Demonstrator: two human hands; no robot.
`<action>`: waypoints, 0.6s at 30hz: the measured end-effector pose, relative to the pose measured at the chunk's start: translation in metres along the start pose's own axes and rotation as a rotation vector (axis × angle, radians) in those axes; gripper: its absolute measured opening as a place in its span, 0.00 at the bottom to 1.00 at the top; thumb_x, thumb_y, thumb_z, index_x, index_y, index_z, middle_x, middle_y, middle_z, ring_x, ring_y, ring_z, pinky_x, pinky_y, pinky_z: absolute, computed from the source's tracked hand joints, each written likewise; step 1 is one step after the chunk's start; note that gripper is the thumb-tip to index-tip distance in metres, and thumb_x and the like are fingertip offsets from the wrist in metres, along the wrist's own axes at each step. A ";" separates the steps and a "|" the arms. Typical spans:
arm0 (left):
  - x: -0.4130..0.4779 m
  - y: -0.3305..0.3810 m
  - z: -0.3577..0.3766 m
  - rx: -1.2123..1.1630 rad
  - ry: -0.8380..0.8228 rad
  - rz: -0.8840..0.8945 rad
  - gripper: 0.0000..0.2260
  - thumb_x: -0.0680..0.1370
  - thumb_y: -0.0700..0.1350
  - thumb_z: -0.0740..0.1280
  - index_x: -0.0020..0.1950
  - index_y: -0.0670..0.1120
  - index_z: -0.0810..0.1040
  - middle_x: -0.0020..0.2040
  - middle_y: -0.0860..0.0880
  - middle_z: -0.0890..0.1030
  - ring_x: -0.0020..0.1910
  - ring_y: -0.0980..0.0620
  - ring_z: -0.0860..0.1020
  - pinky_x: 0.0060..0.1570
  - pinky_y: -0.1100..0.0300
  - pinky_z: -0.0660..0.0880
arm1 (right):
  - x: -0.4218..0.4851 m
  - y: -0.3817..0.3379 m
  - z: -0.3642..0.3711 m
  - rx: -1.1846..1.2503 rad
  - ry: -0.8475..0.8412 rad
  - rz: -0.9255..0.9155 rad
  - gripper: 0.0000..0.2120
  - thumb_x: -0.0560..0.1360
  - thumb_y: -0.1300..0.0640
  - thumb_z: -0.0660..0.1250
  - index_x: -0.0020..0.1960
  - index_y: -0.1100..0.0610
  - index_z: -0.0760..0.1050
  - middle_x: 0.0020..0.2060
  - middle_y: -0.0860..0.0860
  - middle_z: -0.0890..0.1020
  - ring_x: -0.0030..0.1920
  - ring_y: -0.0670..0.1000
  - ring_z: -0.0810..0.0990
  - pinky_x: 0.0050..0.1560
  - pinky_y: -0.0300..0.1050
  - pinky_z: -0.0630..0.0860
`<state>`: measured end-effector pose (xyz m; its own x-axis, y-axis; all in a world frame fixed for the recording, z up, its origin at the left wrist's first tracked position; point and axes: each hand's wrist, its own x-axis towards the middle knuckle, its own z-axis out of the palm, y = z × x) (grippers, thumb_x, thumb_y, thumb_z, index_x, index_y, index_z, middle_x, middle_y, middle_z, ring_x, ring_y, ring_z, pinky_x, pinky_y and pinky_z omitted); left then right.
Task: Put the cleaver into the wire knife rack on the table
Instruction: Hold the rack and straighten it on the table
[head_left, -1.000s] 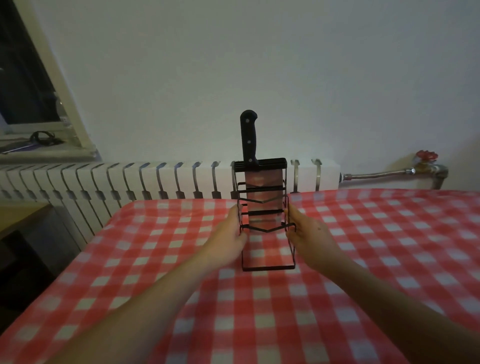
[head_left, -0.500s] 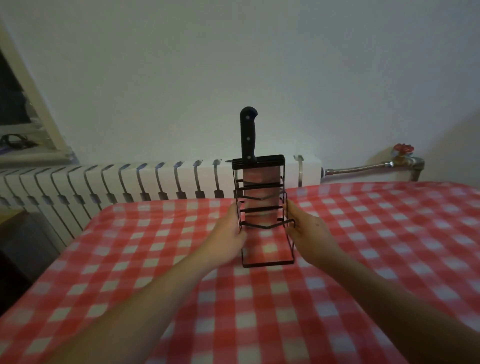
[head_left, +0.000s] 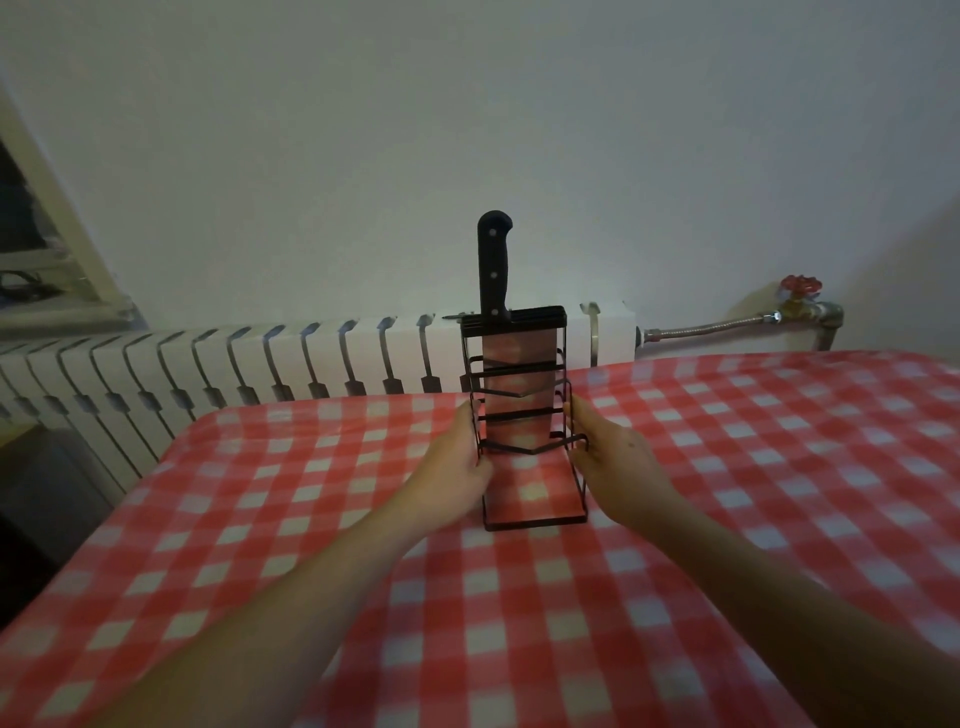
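The black wire knife rack stands upright in the middle of the table, which wears a red-and-white checked cloth. The cleaver sits blade-down in the rack's top slot, its black handle pointing straight up and its broad blade showing behind the wires. My left hand grips the rack's left side and my right hand grips its right side, fingers around the wires at mid height.
A white ribbed radiator runs along the wall behind the table's far edge. A metal pipe with a red valve is at the back right. A window sill is at the far left.
The view has shifted a little to the right, so the window has slid further out at the left. Both hands stay on the rack's sides and the cleaver has not moved in it.
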<state>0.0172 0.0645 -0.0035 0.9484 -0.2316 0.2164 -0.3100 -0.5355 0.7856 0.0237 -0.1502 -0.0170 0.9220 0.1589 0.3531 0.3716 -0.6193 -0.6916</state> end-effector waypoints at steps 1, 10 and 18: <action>0.000 0.000 0.000 0.004 0.004 0.002 0.28 0.75 0.32 0.60 0.72 0.55 0.65 0.66 0.54 0.78 0.64 0.58 0.76 0.59 0.64 0.73 | 0.000 0.000 0.000 0.004 0.004 -0.003 0.29 0.78 0.65 0.61 0.71 0.40 0.63 0.34 0.45 0.78 0.27 0.43 0.75 0.24 0.34 0.70; 0.007 -0.002 -0.001 0.034 0.022 0.016 0.28 0.75 0.32 0.59 0.68 0.58 0.65 0.65 0.53 0.77 0.63 0.59 0.76 0.59 0.63 0.73 | 0.009 -0.001 0.002 -0.031 -0.021 0.043 0.30 0.79 0.63 0.61 0.76 0.43 0.59 0.38 0.46 0.79 0.34 0.50 0.79 0.28 0.36 0.71; 0.014 -0.006 -0.002 0.041 0.022 -0.002 0.28 0.75 0.32 0.60 0.73 0.52 0.64 0.67 0.51 0.76 0.66 0.56 0.74 0.66 0.57 0.72 | 0.013 -0.004 0.001 -0.012 -0.017 0.070 0.30 0.79 0.65 0.60 0.76 0.45 0.60 0.54 0.56 0.82 0.38 0.51 0.81 0.38 0.50 0.81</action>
<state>0.0325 0.0658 -0.0045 0.9500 -0.2134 0.2279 -0.3105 -0.5685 0.7618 0.0341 -0.1451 -0.0108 0.9473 0.1277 0.2937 0.3052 -0.6381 -0.7068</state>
